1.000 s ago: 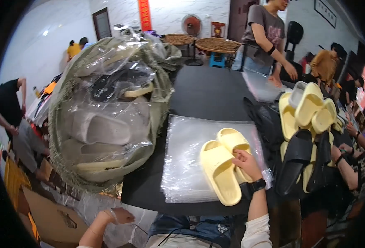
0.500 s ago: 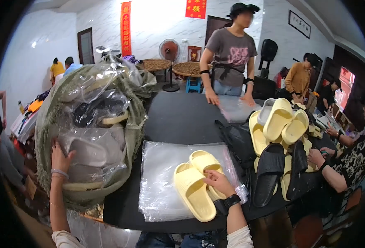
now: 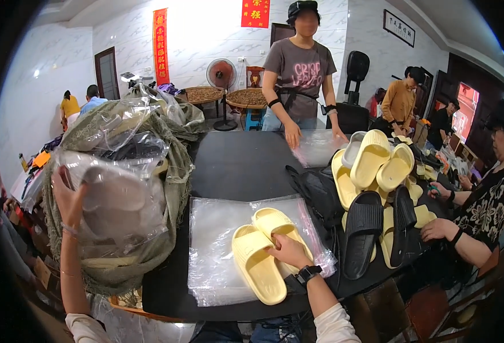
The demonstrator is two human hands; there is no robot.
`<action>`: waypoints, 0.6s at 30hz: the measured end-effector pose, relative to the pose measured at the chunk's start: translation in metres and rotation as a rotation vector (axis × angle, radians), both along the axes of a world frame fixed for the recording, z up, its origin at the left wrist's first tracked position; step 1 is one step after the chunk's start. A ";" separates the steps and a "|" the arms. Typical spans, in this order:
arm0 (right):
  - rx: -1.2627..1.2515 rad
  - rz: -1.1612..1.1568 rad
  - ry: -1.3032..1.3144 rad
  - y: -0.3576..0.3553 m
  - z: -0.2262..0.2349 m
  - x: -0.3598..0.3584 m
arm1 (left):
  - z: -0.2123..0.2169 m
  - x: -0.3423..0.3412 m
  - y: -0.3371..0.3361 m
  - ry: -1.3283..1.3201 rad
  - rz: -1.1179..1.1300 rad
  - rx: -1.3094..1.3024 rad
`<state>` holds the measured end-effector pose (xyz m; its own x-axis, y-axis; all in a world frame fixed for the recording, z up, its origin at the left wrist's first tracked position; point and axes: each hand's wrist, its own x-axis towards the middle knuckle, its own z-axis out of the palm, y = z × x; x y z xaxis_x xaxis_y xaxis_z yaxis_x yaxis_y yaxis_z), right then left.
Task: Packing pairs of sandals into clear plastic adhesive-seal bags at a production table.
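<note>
A pair of pale yellow slippers [image 3: 258,255] lies on a stack of clear plastic bags [image 3: 215,251] on the black table [image 3: 237,166]. My right hand [image 3: 288,250], with a black watch on the wrist, rests on the slippers and grips their inner edge. My left hand [image 3: 68,194] is raised at the left with its fingers spread. It presses against a clear bag with a grey slipper [image 3: 117,197] inside, on the side of a big green net sack [image 3: 123,188] stuffed with bagged slippers.
A heap of yellow and black slippers [image 3: 374,194] sits at the table's right. A person in a grey shirt [image 3: 300,74] stands at the far end handling a clear bag. Other people sit at the right edge. A fan [image 3: 222,74] and baskets stand behind.
My head has lifted, so more of the room shows. My left hand rose from below the table up onto the bagged slipper on the sack. My right hand stayed on the yellow slippers.
</note>
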<state>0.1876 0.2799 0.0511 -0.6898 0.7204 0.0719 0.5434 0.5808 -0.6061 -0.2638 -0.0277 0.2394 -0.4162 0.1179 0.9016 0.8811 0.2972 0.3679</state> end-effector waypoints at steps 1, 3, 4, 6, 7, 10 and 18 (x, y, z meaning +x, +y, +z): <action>-0.001 -0.011 -0.005 0.001 -0.004 0.001 | 0.017 0.020 0.011 0.001 -0.031 0.025; 0.051 -0.018 0.009 0.001 -0.009 -0.002 | 0.055 0.059 0.015 -0.010 -0.165 0.072; 0.053 -0.037 0.001 0.005 -0.014 0.001 | 0.063 0.072 0.028 -0.014 -0.193 0.091; 0.119 -0.028 0.025 0.011 -0.025 0.005 | 0.075 0.113 0.057 -0.091 -0.427 0.152; 0.107 -0.020 -0.047 0.007 -0.014 0.005 | 0.070 0.115 0.069 -0.100 -0.442 0.147; 0.280 0.002 0.023 0.010 -0.029 0.004 | 0.053 0.133 0.117 -0.531 -0.530 -0.006; 0.625 -0.190 0.445 0.003 0.053 0.044 | -0.052 0.191 0.161 -1.369 -1.077 -0.537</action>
<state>0.2316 0.2831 0.1039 -0.3708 0.5584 0.7421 0.4506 0.8069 -0.3820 -0.0727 0.1336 0.1870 -0.3011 0.9338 -0.1930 -0.0598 0.1835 0.9812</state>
